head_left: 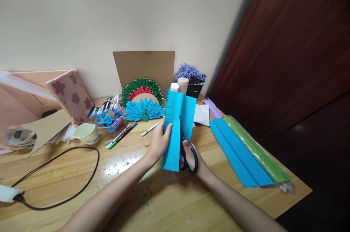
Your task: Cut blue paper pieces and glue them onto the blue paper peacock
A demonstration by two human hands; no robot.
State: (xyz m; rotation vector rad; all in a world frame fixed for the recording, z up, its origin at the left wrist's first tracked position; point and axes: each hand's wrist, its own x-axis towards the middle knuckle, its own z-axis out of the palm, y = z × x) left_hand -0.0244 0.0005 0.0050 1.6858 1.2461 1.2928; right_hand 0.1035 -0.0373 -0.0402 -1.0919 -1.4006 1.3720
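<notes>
My left hand (160, 141) grips the left edge of a folded turquoise paper sheet (175, 115), holding it upright above the wooden table (136, 188). My right hand (191, 157) has its fingers through the handles of black scissors (187, 152). The blades point up and lie across the middle of the sheet. Part of my right hand is hidden behind the paper and the handles.
Blue (240, 155) and green (257, 152) folded paper lie at the right, near the table edge. Behind are paper fans (142, 101), cardboard (144, 66), markers (121, 135), a paper cup (86, 133), a bowl of scraps (111, 117), and a black cable (62, 173) at left.
</notes>
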